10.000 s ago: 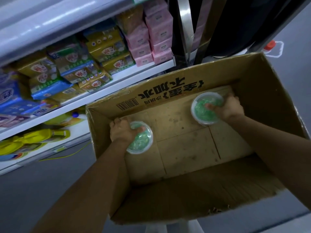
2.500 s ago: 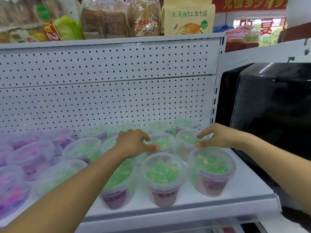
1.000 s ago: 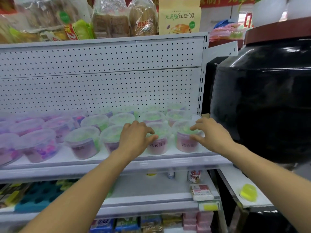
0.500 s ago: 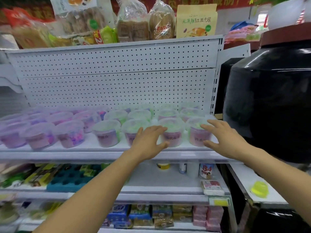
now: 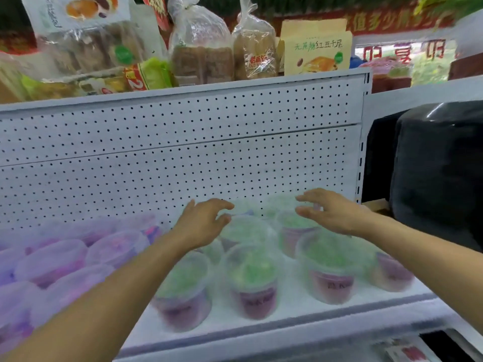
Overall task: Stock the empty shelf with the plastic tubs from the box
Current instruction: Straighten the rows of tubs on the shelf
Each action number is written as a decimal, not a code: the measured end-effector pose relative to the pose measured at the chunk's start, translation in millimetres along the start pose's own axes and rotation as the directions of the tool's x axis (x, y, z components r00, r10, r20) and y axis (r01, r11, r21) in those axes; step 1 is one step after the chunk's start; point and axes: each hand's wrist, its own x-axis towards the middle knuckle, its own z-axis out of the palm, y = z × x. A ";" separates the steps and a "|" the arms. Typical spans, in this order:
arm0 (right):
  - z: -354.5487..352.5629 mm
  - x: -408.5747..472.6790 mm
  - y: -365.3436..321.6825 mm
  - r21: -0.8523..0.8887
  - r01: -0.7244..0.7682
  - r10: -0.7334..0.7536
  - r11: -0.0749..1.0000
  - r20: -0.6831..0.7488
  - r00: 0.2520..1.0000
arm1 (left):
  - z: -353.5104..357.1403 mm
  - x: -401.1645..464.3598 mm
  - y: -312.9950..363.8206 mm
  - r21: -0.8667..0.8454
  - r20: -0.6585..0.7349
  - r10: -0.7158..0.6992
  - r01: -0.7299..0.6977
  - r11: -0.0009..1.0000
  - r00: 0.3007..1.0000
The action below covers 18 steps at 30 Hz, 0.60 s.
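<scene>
Nearest is the white shelf (image 5: 300, 333), its front lip running across low in view and dropping off at the right end. Just behind that lip stands a front row of plastic tubs with green contents (image 5: 252, 280); a narrow strip of bare shelf lies between them and the edge. More green tubs stand behind, packed close together, the picture too blurred to count them. To the left the shelf is filled with purple-filled tubs (image 5: 49, 262), lids almost touching, so there is little room to slide anything sideways.

Both forearms reach over the front row. The left hand (image 5: 201, 222) hangs above the middle tubs, fingers loosely spread and slightly bent, holding nothing. The right hand (image 5: 326, 211) hovers over the back right tubs, fingers extended, thumb apart, also holding nothing; whether its fingertips touch a lid I cannot tell.

Behind the tubs rises the perforated back panel (image 5: 183, 158), with clear height above the lids. Beside the shelf's right upright sits a large dark rounded object (image 5: 439, 165). On top stand bagged bread (image 5: 201, 45) and a yellow carton (image 5: 316, 48).
</scene>
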 end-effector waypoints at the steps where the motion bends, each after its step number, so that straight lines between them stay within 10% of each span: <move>1: 4.2 15.7 -3.5 0.004 -0.026 0.026 1.000 0.013 1.000 | -0.7 14.1 -10.9 0.038 0.026 0.010 -0.010 0.999 1.000; 10: 39.7 93.5 0.4 -0.123 -0.246 0.265 0.961 0.166 0.950 | 33.0 102.1 -59.3 0.372 0.229 0.111 -0.192 0.908 0.967; 18: 44.4 99.9 3.5 -0.126 -0.258 0.272 0.958 0.118 0.955 | 48.6 124.5 -40.0 0.328 0.149 0.220 -0.258 0.909 0.964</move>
